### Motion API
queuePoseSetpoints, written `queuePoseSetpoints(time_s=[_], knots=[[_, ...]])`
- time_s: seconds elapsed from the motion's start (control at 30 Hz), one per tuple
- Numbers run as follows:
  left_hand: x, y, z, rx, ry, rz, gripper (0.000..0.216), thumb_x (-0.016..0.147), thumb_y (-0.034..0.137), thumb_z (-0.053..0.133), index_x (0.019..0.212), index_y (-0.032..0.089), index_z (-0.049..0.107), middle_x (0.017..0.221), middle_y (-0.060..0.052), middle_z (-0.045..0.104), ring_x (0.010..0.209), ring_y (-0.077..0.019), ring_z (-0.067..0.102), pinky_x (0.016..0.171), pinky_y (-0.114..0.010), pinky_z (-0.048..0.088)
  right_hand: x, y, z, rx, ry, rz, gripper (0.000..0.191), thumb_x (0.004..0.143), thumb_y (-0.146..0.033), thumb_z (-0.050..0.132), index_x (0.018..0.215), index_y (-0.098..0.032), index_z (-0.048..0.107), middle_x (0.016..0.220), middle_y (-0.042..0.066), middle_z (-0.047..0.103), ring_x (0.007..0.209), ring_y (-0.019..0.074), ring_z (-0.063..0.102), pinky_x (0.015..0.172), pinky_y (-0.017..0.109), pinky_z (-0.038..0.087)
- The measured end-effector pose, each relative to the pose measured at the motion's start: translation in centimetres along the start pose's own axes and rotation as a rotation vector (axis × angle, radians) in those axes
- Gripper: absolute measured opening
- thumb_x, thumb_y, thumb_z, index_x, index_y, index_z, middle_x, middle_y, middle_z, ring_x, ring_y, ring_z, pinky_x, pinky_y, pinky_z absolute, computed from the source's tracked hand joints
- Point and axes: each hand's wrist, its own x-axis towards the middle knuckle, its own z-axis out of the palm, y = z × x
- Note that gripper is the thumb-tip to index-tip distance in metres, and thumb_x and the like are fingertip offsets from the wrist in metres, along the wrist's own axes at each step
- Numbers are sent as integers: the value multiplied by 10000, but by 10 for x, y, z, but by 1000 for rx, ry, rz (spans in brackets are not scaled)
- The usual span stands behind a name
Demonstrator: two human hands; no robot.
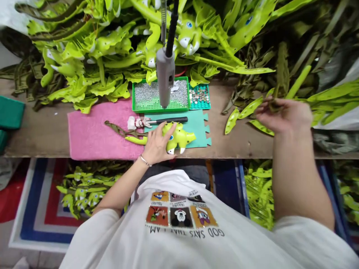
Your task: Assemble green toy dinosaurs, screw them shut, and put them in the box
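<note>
My left hand (pixel 157 145) rests on a lime-green toy dinosaur body (pixel 179 136) that lies on a teal foam mat (pixel 199 125) near the bench's front edge; the fingers curl over its back. My right hand (pixel 283 114) reaches out to the right, fingers pinched on an olive-green plastic part (pixel 273 105) taken from a pile of green tail-shaped pieces (pixel 246 112). A grey electric screwdriver (pixel 165 76) hangs on a cable above the bench, between the hands.
A green tray of small silver screws (pixel 146 98) and a teal tray of coin-like pieces (pixel 199 97) stand behind the mat. A pink towel (pixel 95 132), a black-handled tool (pixel 171 120) and heaps of green dinosaur parts (pixel 92 67) cover the bench. More parts lie in bins (pixel 81 186) below.
</note>
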Motion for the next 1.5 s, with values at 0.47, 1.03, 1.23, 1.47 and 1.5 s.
queuePoseSetpoints(time_s=[0.47,1.03,1.23,1.47,1.5], knots=[[-17,0,7,70,253,12,719,705,512,821,1369,317,626,1466,-150,352,1373,-415,403,1068,-528,420,-171,-127,139,1016,-230,775,358,595,-266,814,924,-246,675,845,-14,772,768,172,710,716,330,612],[-17,3,5,27,172,-7,730,733,505,795,1407,305,597,1505,-166,364,1338,-394,435,1051,-517,418,-164,-117,150,1066,-221,716,256,629,-348,815,821,-269,666,869,-24,725,873,179,682,919,389,553],[-17,2,8,-28,178,3,691,749,494,782,1393,313,608,1518,-160,346,1333,-402,442,1051,-520,403,-167,-118,147,987,-293,731,514,787,-721,560,882,-238,710,854,59,741,949,269,710,866,459,573],[-15,3,4,-48,164,-34,717,754,515,773,1415,306,589,1515,-166,347,1358,-404,418,1074,-519,389,-173,-114,163,787,-149,632,521,758,-761,622,850,-249,657,865,21,702,892,194,675,839,368,571],[-15,3,3,-41,155,-40,723,753,519,775,1417,306,587,1517,-164,348,1365,-403,411,1079,-516,386,-173,-114,164,785,-152,640,531,737,-764,645,862,-248,666,868,19,698,869,188,671,820,361,574]])
